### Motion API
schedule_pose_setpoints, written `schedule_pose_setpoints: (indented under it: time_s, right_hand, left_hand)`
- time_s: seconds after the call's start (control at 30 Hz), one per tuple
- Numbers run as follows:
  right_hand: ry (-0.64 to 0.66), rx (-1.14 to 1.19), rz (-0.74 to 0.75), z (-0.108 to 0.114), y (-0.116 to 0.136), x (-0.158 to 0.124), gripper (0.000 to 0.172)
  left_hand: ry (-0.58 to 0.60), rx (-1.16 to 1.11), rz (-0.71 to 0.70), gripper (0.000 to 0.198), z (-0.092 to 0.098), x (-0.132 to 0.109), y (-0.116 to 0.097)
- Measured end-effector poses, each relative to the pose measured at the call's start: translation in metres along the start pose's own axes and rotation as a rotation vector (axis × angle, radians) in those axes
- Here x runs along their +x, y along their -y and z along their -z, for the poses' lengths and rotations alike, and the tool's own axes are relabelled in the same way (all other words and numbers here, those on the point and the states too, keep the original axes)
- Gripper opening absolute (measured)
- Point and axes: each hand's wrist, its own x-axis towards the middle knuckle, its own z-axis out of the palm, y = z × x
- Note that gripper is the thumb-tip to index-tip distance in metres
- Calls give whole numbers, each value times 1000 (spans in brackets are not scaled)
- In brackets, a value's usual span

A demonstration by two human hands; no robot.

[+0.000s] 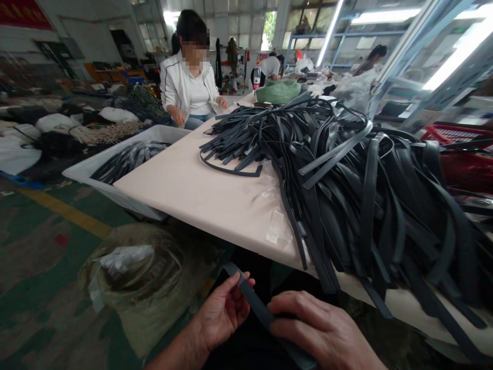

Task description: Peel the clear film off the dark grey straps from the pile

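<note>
My left hand (223, 311) pinches the upper end of a dark grey strap (252, 298), held over my lap below the table's near edge. Beside it, my right hand (323, 331) closes over the same strap lower down, its fingers curled across it. A large heap of black straps (370, 190) covers the right half of the pale table (200, 190), and some hang over the near edge. A few small clear plastic bags (275, 226) lie on the table next to the heap.
A white bin with more straps (127, 159) stands left of the table. On the floor at my left sits a woven sack (142, 282). A person in a white jacket (190, 82) sits at the far end. A red crate (458, 136) is far right.
</note>
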Motion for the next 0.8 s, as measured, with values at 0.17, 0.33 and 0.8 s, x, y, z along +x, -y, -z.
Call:
schedule_pose_setpoints:
  time_s: [0.17,0.33,0.8]
  right_hand:
    - [-1,154,-28,-45,-25,20,19]
    - [-33,150,-26,-77,-45,30,29]
    - [333,725,-425,-68,-31,1,54]
  left_hand:
    - [210,5,-20,16,10,7,6]
    - [522,-137,30,32,8,-5,0]
    - [-272,-325,-645,31,81,46,-116]
